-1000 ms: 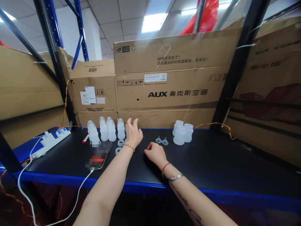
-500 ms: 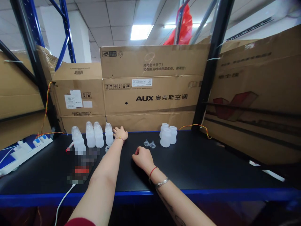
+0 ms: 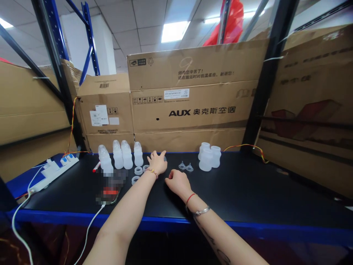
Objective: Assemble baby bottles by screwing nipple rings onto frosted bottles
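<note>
My left hand (image 3: pixel 157 162) reaches over the black shelf with its fingers spread. Just past its fingers shows a small translucent piece (image 3: pixel 165 159), partly hidden; I cannot tell whether the hand touches it. Closer to me, my right hand (image 3: pixel 178 181) is curled closed, and its inside is hidden. Two clear bottle nipples (image 3: pixel 185 166) lie beyond it. White screw rings (image 3: pixel 138 170) lie left of my left hand, one partly covered by it. Several capped baby bottles (image 3: pixel 127 156) stand at the back left. Three uncapped bottles (image 3: pixel 206 161) are grouped at the right.
A phone (image 3: pixel 111 189) on a white cable lies front left, with a red marker (image 3: pixel 96 167) behind it. A power strip (image 3: pixel 55 175) sits at the left end. Cardboard boxes (image 3: pixel 193 129) wall the back and sides; dark posts (image 3: pixel 271 73) frame the shelf.
The view has turned left, so everything sits further right. My left hand has moved right and nearer, away from the capped bottles, uncovering rings. My right hand stays curled.
</note>
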A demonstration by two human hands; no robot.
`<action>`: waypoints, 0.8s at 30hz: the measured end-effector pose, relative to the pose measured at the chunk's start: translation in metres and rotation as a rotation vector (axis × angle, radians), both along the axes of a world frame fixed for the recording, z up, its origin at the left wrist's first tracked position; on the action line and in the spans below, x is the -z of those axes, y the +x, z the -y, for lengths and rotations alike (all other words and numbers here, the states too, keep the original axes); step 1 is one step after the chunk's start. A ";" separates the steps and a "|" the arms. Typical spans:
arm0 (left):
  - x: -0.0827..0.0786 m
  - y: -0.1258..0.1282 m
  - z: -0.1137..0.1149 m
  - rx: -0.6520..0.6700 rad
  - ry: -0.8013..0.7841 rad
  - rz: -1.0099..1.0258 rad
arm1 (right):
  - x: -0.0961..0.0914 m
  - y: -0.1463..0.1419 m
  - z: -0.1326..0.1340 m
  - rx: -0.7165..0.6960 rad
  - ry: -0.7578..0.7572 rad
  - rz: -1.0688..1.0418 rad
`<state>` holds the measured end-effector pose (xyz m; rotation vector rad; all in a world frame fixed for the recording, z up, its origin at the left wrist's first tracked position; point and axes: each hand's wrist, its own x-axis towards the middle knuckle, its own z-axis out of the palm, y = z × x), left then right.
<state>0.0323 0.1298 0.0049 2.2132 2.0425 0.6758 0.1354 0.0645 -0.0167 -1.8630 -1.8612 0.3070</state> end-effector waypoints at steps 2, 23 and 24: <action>-0.010 -0.004 0.012 -0.028 -0.006 0.027 | 0.001 0.001 -0.001 -0.006 -0.004 -0.013; -0.004 -0.020 0.073 -0.104 -0.255 -0.053 | 0.002 0.002 -0.007 -0.039 -0.029 -0.098; -0.004 -0.017 0.074 -0.061 -0.239 -0.048 | 0.002 0.004 -0.006 -0.034 -0.033 -0.099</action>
